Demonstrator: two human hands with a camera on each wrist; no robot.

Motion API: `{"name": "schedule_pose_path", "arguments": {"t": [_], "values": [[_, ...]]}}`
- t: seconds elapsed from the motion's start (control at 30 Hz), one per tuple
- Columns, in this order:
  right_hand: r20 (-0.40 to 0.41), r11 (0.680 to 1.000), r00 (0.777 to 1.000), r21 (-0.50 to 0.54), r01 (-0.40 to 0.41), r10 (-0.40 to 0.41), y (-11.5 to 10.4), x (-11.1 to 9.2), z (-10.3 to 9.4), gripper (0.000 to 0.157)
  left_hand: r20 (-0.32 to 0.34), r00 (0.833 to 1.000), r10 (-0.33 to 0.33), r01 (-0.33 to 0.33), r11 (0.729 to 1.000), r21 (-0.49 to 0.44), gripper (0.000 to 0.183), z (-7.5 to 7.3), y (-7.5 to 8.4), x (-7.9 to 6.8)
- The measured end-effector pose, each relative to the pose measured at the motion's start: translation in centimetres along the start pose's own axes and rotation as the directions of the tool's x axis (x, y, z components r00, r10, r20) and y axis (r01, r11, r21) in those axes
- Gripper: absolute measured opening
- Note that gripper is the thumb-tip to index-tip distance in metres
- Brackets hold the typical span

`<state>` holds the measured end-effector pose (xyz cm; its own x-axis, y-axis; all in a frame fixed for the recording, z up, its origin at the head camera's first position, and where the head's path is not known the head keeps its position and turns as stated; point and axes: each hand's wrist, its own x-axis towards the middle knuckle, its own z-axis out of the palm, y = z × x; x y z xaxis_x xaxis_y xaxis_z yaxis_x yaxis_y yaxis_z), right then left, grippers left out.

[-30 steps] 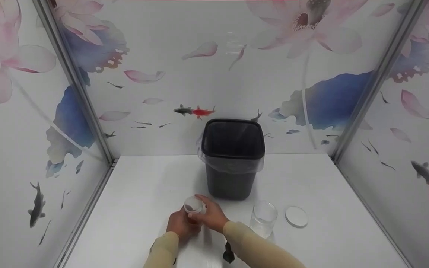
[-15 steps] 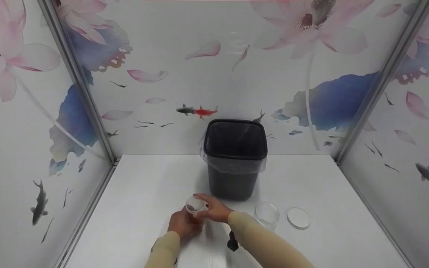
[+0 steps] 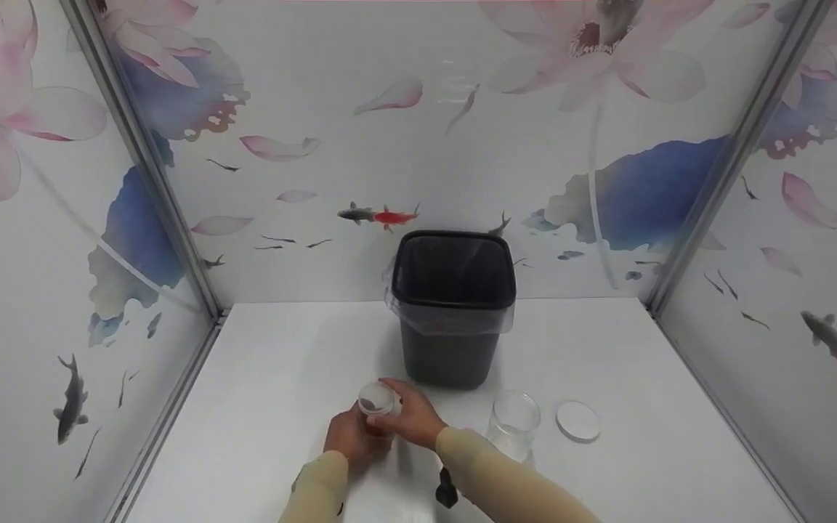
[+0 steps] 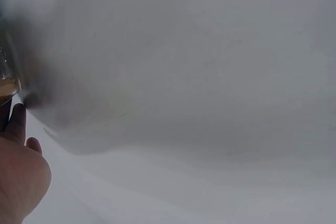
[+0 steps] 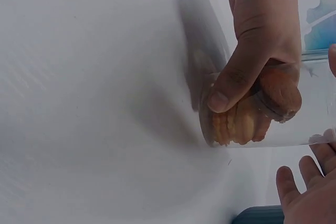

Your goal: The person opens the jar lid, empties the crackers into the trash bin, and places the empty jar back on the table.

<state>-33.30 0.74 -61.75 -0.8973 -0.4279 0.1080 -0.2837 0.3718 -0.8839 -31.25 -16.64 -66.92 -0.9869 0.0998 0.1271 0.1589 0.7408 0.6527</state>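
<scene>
A clear jar (image 3: 377, 396) with brown and tan round biscuits (image 5: 239, 124) in its lower end stands between my hands, in front of the bin. My left hand (image 3: 355, 438) grips it low down; in the right wrist view the thumb lies across the jar's wall over the biscuits. The right hand (image 3: 416, 418) holds the jar's top end, thumb in front and forefinger around the far side. At the left edge of the left wrist view, only part of the left hand (image 4: 21, 177) and a piece of the jar (image 4: 8, 72) show.
Behind the hands stands a black bin (image 3: 451, 352) with a clear liner folded over its rim. To the right are a second clear jar (image 3: 514, 425), partly behind the right sleeve, and a white round lid (image 3: 577, 421). Printed panels (image 3: 280, 269) enclose the white table (image 3: 259, 378).
The head view sways slightly and returns. Both hands stay on the jar in nearly the same place; bin, second jar and lid keep their spots.
</scene>
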Motion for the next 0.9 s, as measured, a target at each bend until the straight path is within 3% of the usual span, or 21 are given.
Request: {"name": "schedule_pose_path", "arguments": {"t": [0.47,0.67,0.9], "values": [[0.148,0.997,0.989,-0.062,0.036,-0.026,-0.1,0.6,-2.0,0.075,-0.025,1.000,0.007,-0.008,0.999,-0.051,0.061,0.6,0.0,0.1],[0.092,0.998,0.995,-0.054,0.032,-0.027,-0.3,0.2,-1.4,0.080,-0.033,0.999,0.023,-0.024,0.999,-0.031,0.062,0.6,-0.4,0.2],[0.004,0.999,0.999,0.018,-0.034,0.034,-0.3,-0.3,0.2,0.083,-0.023,1.000,0.022,-0.022,1.000,0.014,0.059,0.3,-0.4,0.4]]}}
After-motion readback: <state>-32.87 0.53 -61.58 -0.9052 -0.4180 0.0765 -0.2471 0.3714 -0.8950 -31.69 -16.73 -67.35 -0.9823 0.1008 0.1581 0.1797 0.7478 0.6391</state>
